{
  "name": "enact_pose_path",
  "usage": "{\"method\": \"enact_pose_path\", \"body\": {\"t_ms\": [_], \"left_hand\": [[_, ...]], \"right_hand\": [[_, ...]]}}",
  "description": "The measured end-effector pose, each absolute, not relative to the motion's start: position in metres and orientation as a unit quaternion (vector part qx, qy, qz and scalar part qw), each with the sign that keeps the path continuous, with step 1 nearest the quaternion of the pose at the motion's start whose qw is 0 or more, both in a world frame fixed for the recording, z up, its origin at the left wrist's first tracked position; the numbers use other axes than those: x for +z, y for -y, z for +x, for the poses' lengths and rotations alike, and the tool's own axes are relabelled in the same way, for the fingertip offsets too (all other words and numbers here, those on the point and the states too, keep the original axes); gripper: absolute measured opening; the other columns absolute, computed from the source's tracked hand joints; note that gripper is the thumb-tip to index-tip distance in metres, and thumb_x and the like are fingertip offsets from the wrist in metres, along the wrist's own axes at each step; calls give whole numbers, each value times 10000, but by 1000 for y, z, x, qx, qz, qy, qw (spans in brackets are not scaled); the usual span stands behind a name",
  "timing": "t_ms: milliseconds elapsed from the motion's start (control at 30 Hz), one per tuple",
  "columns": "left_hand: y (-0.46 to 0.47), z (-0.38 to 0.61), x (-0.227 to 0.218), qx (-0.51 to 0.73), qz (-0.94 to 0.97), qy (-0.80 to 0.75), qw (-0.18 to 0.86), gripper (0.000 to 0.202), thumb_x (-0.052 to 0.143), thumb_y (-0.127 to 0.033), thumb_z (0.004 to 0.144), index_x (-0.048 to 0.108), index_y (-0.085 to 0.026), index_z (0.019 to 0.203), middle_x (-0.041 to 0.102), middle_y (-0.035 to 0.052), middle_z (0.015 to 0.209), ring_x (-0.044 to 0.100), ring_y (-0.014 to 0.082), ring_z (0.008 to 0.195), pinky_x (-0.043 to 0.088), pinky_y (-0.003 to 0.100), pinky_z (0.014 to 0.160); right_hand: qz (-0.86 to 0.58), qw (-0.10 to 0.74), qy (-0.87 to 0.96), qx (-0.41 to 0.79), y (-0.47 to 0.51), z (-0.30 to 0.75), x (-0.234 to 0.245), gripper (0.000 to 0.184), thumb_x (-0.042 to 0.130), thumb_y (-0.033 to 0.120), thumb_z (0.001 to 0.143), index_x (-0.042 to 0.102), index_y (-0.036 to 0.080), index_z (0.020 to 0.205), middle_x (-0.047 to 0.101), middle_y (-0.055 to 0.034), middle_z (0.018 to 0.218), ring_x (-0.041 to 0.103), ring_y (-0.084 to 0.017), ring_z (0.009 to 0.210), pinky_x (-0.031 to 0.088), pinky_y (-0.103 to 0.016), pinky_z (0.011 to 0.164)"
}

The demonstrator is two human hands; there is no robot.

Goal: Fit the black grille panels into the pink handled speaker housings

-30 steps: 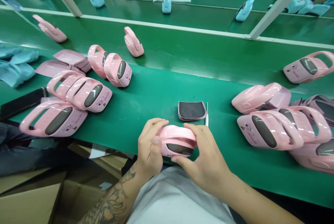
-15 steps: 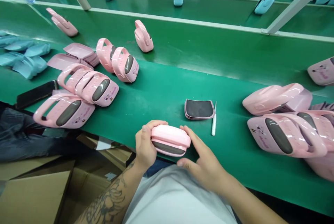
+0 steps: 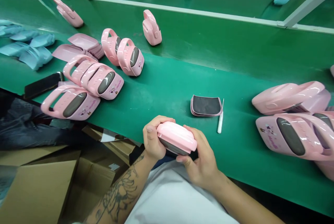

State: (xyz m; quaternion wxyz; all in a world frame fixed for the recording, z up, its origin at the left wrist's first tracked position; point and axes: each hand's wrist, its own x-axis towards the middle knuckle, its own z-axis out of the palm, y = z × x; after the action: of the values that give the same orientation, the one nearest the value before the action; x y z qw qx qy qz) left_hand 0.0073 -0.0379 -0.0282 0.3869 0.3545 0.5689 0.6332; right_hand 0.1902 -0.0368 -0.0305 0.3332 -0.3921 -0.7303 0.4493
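Close to my body, both hands hold a pink plastic housing with a dark window along its lower side. My left hand is wrapped round its left end, fingers over the far side. At the right end my right hand grips it, with the thumb near the bottom edge and the fingers behind. Beyond it on the bench lies a short stack of curved dark panels with pink edges. A thin tool with a white handle rests against the right side of that stack. The underside of the held housing is hidden.
Several pink housings with handles stand at the left, and more pink housings at the right. Pink curved panels, light blue panels and a black phone-like object lie left. Cardboard boxes sit below the bench edge.
My right hand has closed in on the right end of the housing, which has tilted, its right end now lower. The whole view has shifted a little.
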Motion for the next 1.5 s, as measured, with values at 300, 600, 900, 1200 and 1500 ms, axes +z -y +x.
{"method": "enact_pose_path", "body": {"t_ms": [300, 600, 900, 1200, 1500], "left_hand": [[-16, 9, 31, 614, 226, -475, 588, 804, 370, -774, 995, 803, -101, 1076, 829, 182, 1077, 763, 373, 1114, 605, 469, 948], [-19, 22, 47, 570, 536, -418, 461, 862, 847, -405, 867, 453, -273, 1622, 406, 140, 1721, 396, 409, 1587, 388, 582, 1292], [-14, 38, 56, 571, 566, -463, 373, 811, 843, -330, 869, 478, -348, 1594, 391, 103, 1714, 364, 395, 1604, 398, 587, 1295], [-104, 2, 26, 525, 537, -578, 319, 594, 625, -438, 988, 550, -209, 1531, 570, 140, 1599, 554, 332, 1477, 451, 507, 1251], [-147, -34, -26, 443, 581, -624, 277, 330, 575, -255, 941, 730, -159, 1216, 741, 161, 1336, 684, 324, 1279, 494, 549, 1177]], "right_hand": [[-476, 376, 594, 529, 0, 190, 2, 840, 622, 672, 992, 335, 283, 1679, 416, -137, 1736, 415, -371, 1592, 409, -568, 1268], [-413, 440, 336, 723, -40, 180, 42, 788, 275, 760, 1030, 497, 279, 1614, 747, -125, 1413, 739, -375, 1247, 615, -600, 1006], [-390, 414, 328, 754, -39, 182, 41, 767, 239, 727, 1038, 519, 286, 1599, 813, -122, 1246, 745, -380, 1224, 561, -644, 1067], [-549, 563, 402, 468, -140, 194, 54, 649, 801, 635, 771, 602, 272, 1271, 762, -77, 1245, 737, -326, 1127, 623, -499, 908], [-747, 456, 430, 219, -297, 174, 13, 384, 703, 390, 1025, 653, 195, 1352, 647, -112, 1424, 677, -279, 1218, 590, -518, 1027]]}}
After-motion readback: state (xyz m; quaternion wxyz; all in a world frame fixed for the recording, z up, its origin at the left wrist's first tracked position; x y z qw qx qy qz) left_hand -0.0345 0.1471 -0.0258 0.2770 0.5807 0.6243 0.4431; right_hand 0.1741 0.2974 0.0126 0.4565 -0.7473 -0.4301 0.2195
